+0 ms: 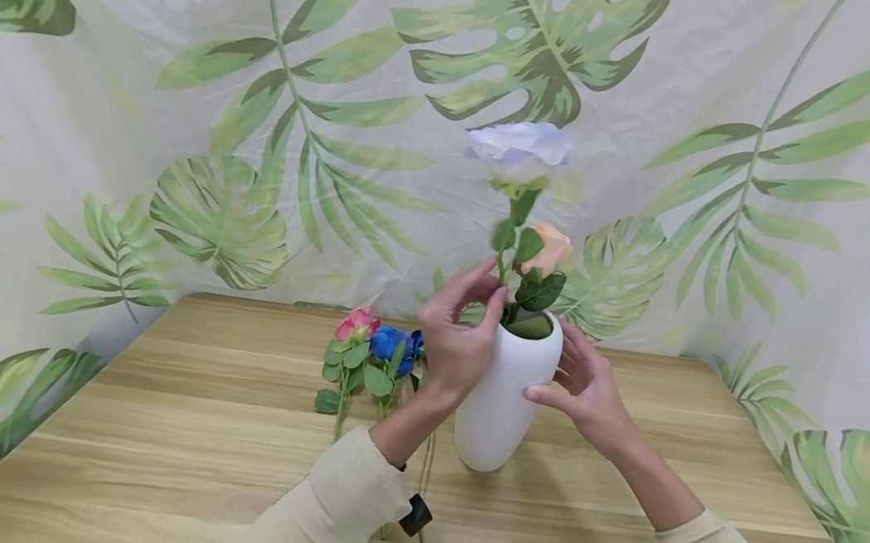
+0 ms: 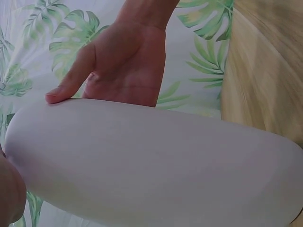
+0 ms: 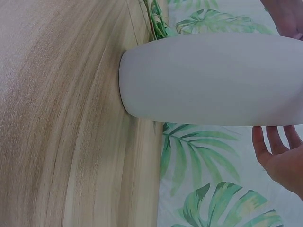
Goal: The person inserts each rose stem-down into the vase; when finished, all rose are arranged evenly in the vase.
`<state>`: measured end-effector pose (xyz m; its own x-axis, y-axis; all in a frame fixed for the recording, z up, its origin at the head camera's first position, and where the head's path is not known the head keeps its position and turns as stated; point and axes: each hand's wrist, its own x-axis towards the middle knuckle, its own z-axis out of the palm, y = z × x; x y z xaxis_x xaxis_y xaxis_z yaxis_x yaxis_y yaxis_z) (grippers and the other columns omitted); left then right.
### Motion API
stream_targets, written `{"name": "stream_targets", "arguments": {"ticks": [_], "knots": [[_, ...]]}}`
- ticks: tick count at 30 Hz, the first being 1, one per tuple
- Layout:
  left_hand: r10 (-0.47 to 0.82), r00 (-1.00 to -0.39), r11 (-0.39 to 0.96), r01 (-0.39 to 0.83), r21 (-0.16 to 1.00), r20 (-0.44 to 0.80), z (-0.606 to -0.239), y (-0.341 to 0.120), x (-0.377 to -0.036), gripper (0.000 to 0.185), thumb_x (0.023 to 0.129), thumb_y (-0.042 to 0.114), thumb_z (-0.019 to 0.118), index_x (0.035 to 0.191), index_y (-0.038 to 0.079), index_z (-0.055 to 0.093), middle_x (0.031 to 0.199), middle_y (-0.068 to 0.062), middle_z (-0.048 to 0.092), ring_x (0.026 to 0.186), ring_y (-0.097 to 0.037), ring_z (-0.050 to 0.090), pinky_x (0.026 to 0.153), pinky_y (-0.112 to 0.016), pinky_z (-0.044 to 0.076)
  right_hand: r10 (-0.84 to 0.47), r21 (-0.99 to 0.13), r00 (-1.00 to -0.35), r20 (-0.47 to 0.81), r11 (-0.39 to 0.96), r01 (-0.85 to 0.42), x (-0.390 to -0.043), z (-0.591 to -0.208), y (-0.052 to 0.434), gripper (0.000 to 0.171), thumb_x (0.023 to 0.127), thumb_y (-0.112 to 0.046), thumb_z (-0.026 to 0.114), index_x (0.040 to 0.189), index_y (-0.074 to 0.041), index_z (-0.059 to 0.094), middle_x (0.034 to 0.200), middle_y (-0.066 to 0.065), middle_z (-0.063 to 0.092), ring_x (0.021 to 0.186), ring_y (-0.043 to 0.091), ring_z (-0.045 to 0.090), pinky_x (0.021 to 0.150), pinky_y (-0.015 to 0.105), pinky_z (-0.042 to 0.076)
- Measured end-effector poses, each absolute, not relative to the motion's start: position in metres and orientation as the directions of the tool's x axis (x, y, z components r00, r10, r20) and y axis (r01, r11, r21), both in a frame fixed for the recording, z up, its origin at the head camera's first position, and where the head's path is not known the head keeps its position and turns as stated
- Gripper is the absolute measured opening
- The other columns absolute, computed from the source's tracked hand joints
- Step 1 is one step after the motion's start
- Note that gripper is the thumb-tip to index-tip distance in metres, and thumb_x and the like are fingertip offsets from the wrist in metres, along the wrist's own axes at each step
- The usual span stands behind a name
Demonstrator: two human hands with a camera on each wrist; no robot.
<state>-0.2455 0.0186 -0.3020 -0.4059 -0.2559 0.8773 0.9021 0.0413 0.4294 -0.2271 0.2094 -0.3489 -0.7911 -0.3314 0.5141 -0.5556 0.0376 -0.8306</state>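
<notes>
Left hand [image 1: 455, 339] fingers pinch pale lilac artificial rose [image 1: 519, 152] stem at white ceramic vase [image 1: 502, 400] mouth; right hand [image 1: 585, 384], fingers loosely spread, steadies vase. Best feed stem straight down.

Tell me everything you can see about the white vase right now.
The smooth white ceramic-looking vase stands upright on the wooden table, oval-bodied, narrowing to its base, mouth open at top. Two flower stems stand in it: a tall pale lilac rose and a shorter peach rose. The right hand touches its side with the thumb; the left hand pinches the stems just above the rim.
</notes>
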Motion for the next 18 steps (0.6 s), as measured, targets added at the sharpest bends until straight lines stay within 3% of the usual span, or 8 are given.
{"name": "stream_targets", "arguments": {"ticks": [10,18], "knots": [[-0.157,-0.374,0.164,0.903,0.397,0.914,-0.304,0.014,-0.246,0.037,0.088,-0.014,0.07,0.125,-0.008,0.069,0.088,-0.019,0.072,0.08,-0.032,0.07,0.082,-0.04,0.063,-0.33,-0.821,-0.781,0.531,0.03,-0.57,-0.229,-0.349,0.209,0.081,0.084,0.011,0.076,0.156,-0.01,0.044,0.14,-0.005,0.063,0.12,0.015,0.064,0.098,0.026,0.056],[-0.138,-0.419,0.033,0.904,0.427,0.898,-0.311,0.012,-0.248,0.035,0.089,-0.013,0.071,0.123,-0.011,0.067,0.09,-0.023,0.07,0.084,-0.036,0.067,0.085,-0.036,0.06,-0.333,-0.824,-0.781,0.528,0.021,-0.566,-0.229,-0.351,0.209,0.081,0.085,0.01,0.076,0.156,-0.011,0.044,0.141,-0.003,0.062,0.121,0.016,0.064,0.1,0.026,0.055]]}}
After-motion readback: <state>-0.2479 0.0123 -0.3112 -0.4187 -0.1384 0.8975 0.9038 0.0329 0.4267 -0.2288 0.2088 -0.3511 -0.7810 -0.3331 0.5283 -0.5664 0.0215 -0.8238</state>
